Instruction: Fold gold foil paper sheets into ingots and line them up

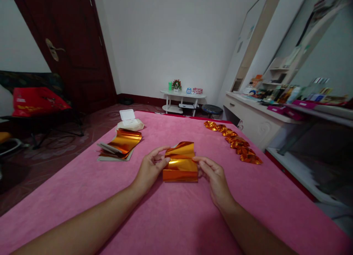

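A sheet of shiny gold foil paper with fold lines across it is held just over the pink cloth. My left hand pinches its left edge between thumb and fingers. On the opposite edge my right hand grips it, with the index finger along the top side. The sheet's near part is folded up, and its far end curls upward. To the left lies a stack of gold foil sheets, with greyish backing showing at its edges. Folded gold foil pieces form a row at the right.
Behind the stack sits a pack of wipes with its lid raised. A white dresser covered with bottles and boxes stands right of the cloth. Beyond the far edge are a small white table and a round stool.
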A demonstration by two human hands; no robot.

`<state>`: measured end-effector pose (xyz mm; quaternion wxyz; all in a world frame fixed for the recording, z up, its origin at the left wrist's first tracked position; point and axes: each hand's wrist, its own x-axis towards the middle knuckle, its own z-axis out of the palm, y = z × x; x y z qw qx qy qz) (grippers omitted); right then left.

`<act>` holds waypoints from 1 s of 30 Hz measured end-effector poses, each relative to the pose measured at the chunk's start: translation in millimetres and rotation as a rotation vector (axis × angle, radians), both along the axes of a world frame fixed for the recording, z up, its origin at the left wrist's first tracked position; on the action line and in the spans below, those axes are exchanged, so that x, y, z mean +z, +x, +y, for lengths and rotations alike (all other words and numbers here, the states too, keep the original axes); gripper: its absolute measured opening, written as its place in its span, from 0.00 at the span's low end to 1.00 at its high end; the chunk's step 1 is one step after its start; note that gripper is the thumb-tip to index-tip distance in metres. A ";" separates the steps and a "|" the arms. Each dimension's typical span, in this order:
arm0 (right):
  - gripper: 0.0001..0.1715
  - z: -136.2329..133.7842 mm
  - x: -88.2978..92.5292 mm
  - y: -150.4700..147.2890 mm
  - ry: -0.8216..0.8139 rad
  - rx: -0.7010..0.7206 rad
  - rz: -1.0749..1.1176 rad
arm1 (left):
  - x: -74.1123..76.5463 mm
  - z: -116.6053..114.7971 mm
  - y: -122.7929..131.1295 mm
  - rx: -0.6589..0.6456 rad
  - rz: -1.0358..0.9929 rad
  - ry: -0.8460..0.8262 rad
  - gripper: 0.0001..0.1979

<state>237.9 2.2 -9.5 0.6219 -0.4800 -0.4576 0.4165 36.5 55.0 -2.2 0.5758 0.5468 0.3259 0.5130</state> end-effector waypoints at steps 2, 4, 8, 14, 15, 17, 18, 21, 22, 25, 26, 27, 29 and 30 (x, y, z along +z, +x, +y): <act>0.12 -1.4 1.9 -1.2 0.013 0.030 0.018 | 1.5 -1.7 -0.2 0.020 0.006 0.001 0.24; 0.13 -2.7 3.3 -2.9 0.026 0.085 0.016 | 2.9 -4.0 0.3 0.031 0.004 -0.002 0.24; 0.13 -3.8 3.6 -5.3 0.045 0.153 -0.087 | 3.1 -7.4 2.0 0.036 -0.032 -0.048 0.12; 0.13 -2.1 -0.2 -4.2 0.024 0.082 -0.124 | 2.6 -8.3 -1.5 -0.055 -0.027 -0.148 0.05; 0.14 -1.8 -0.7 -4.0 0.019 0.072 -0.115 | 2.9 -8.1 -2.4 -0.084 0.003 -0.144 0.06; 0.16 -1.4 -1.2 -3.8 0.009 0.070 -0.093 | 2.5 -7.0 -3.3 -0.164 0.049 -0.107 0.11; 0.17 -1.2 -1.1 -3.9 0.004 0.073 -0.082 | 1.5 -6.2 -3.1 -0.210 0.056 -0.080 0.15; 0.17 -1.1 -0.1 -4.8 -0.008 0.083 -0.059 | -5.0 -3.2 -0.7 -0.304 0.051 -0.023 0.24; 0.17 -1.2 0.3 -5.2 -0.010 0.083 -0.062 | -7.4 -2.5 0.2 -0.304 0.058 -0.009 0.25; 0.15 -1.5 1.3 -6.2 0.003 0.082 -0.100 | -10.8 -2.2 1.8 -0.232 0.123 0.038 0.21; 0.15 -1.6 1.7 -6.5 0.012 0.082 -0.114 | -10.1 -2.8 1.9 -0.201 0.147 0.053 0.19; 0.14 -1.9 2.2 -6.7 0.022 0.081 -0.126 | -8.5 -3.8 1.9 -0.172 0.170 0.068 0.18; 0.13 -2.6 3.5 -7.3 0.039 0.077 -0.149 | -3.9 -6.4 1.8 -0.122 0.214 0.104 0.14; 0.12 -3.1 4.3 -7.6 0.047 0.071 -0.160 | -1.5 -7.8 1.7 -0.101 0.231 0.126 0.12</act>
